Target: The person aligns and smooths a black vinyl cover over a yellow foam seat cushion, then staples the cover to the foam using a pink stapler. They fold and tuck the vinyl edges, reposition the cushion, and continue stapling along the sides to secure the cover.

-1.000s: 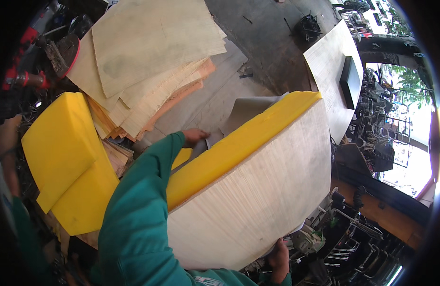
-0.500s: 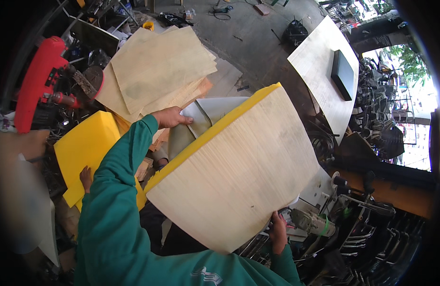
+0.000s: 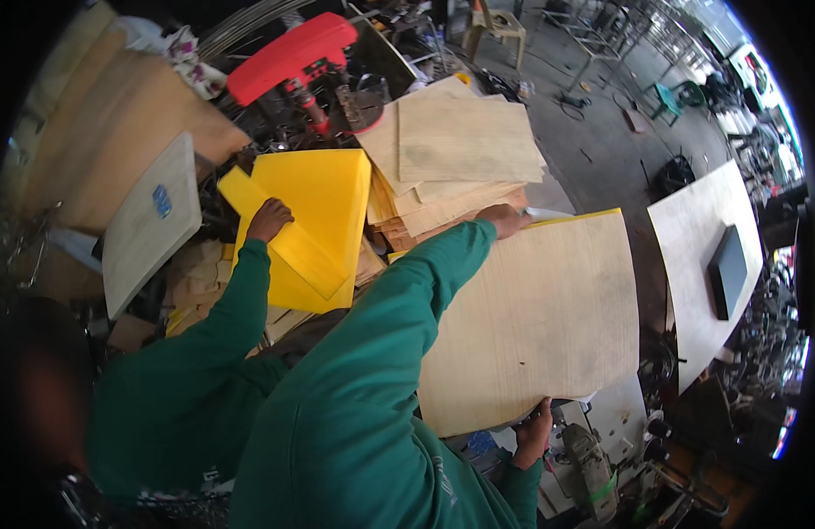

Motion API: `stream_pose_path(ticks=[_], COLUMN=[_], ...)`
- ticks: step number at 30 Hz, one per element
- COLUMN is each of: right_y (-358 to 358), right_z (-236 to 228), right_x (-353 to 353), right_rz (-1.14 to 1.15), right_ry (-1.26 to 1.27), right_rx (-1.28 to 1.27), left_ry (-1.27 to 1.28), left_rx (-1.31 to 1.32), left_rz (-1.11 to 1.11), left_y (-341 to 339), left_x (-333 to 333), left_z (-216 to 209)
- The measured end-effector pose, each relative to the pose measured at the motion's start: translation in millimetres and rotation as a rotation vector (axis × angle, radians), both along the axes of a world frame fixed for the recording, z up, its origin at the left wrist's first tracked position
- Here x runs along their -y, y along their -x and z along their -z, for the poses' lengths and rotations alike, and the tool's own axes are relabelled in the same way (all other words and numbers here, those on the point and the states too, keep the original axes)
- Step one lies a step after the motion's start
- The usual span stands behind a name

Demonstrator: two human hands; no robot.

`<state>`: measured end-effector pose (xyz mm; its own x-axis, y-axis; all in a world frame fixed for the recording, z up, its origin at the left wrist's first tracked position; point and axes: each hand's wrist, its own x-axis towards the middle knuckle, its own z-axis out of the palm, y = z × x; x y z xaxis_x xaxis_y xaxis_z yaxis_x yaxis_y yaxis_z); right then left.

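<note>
A thin, pale plywood board (image 3: 540, 317) lies in front of me, with yellow foam (image 3: 593, 214) showing along its far edge. White sheet material (image 3: 549, 213) shows past that edge, beside my left hand (image 3: 504, 220). The fingers of my left hand are closed at the far left corner on this white material, partly hidden. My right hand (image 3: 534, 434) grips the near edge of the board, thumb on top and other fingers underneath. To the left, another person's hand (image 3: 271, 220) in a green sleeve rests on a yellow foam strip (image 3: 288, 238) over a larger yellow foam sheet (image 3: 324, 189).
Plywood sheets (image 3: 465, 141) are stacked beyond my left hand. A red drill press (image 3: 297, 57) stands far left. At right a pale panel (image 3: 690, 220) carries a black slab (image 3: 728, 271). A sewing machine (image 3: 591, 458) sits near my right hand.
My view has swung left, bringing the co-worker fully in. The board has turned flatter, hiding most of the white material and foam. Both my hands stay at its edges.
</note>
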<state>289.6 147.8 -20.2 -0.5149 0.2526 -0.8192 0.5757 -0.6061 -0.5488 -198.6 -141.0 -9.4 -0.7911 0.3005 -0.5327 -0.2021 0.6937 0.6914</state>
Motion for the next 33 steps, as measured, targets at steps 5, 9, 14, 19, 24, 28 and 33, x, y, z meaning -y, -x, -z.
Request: stream_pose_path(ticks=[5, 9, 14, 19, 24, 28, 33], right_y=[-5, 1, 7, 46, 121, 180, 216], right_z=[16, 3, -28, -33, -95, -200, -314], right_x=[2, 17, 37, 39, 41, 27, -38], right_rz=[0.044, 0.078, 0.102, -0.033, -0.038, 0.033, 0.119], right_ry=[0.164, 0.228, 0.383, 0.517, 0.177, -0.263, -0.405], right_rx=[-0.266, -0.387, -0.528, -0.661, -0.744, -0.967, -0.847], left_ry=[0.065, -0.011, 0.075, 0.018, 0.32, 0.445, -0.233], left_rx=[-0.239, -0.225, -0.411, -0.771, -0.953, -1.059, -0.926], left_rz=[0.231, 0.321, 0.471, 0.637, 0.672, 0.297, 0.17], left_y=[-24, -37, -63, -87, -99, -139, -152], left_x=[11, 15, 36, 67, 80, 67, 47], left_z=[-64, -105, -203, -330, -484, -601, -638])
